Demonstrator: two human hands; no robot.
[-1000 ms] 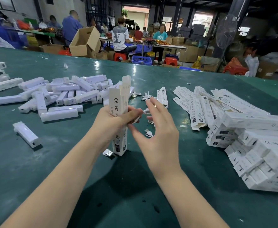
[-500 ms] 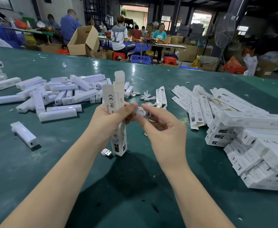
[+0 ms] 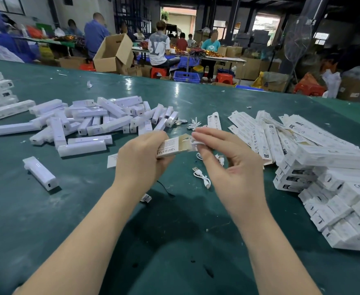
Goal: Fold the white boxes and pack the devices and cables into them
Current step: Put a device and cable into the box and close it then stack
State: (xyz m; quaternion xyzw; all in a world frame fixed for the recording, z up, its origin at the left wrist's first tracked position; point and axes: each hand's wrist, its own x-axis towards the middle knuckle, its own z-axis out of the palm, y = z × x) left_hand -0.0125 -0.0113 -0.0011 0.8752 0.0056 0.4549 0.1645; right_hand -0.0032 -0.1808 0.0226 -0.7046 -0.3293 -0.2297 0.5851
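Green table (image 3: 72, 220) fills most of the frame, busy workshop with seated people across the top. We see the left hand (image 3: 140, 158) wrapped around a white box (image 3: 172, 146) just above frame centre, box lying roughly level with its open end turned to the right. Held that way, we judge, so the mouth faces the other hand. Right hand (image 3: 228, 162) pinches a coiled white cable (image 3: 196, 143) between thumb and fingertips, right at the box mouth; whether the cable is already partly inside we cannot tell. Looks like the cable-loading step for this box.

Around: a pile of white devices (image 3: 102, 120) at left centre, one loose device (image 3: 40, 173) lower left. Flat unfolded boxes (image 3: 260, 133) fan out at right centre, with a stack of boxes (image 3: 334, 199) at the right edge. Spare cables lie on the table under the hands, one loose cable (image 3: 201, 176) just below the right hand. Small USB-like piece (image 3: 146, 198) near the left wrist. Nothing blocks the box mouth; the open flap near it could snag the coil, we guess.
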